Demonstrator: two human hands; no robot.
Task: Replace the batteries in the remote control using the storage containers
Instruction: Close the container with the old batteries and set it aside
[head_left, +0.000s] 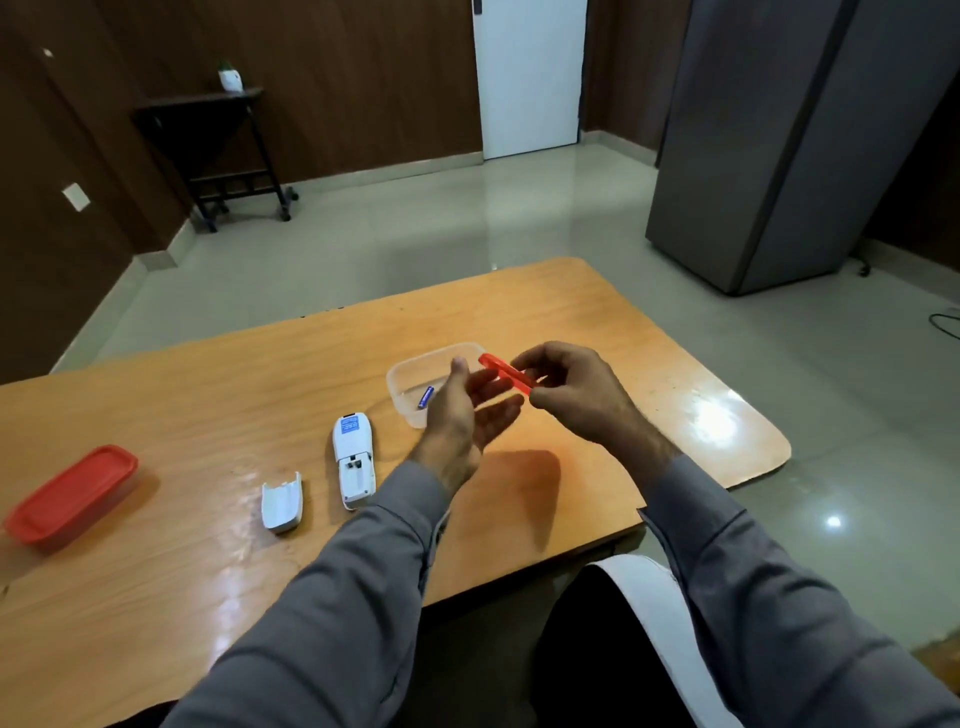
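Note:
A white remote control (354, 459) lies face down on the wooden table (208, 395), its battery bay open and seemingly without batteries. Its white cover (282, 500) lies to its left. Behind it stands a clear open container (402, 382) with a blue battery (426, 397) inside. My right hand (566, 389) grips a red lid (506, 373), held edge-on above the container's right side. My left hand (467, 415) hovers beside the lid with fingers straight, holding nothing. A second container with its red lid on (72, 493) sits at the far left.
The table's near edge runs just before my lap. A grey cabinet (789, 135) stands on the floor at the right, a dark wheeled side table (218, 145) with a small pot at the back left, and a white door (530, 78) behind.

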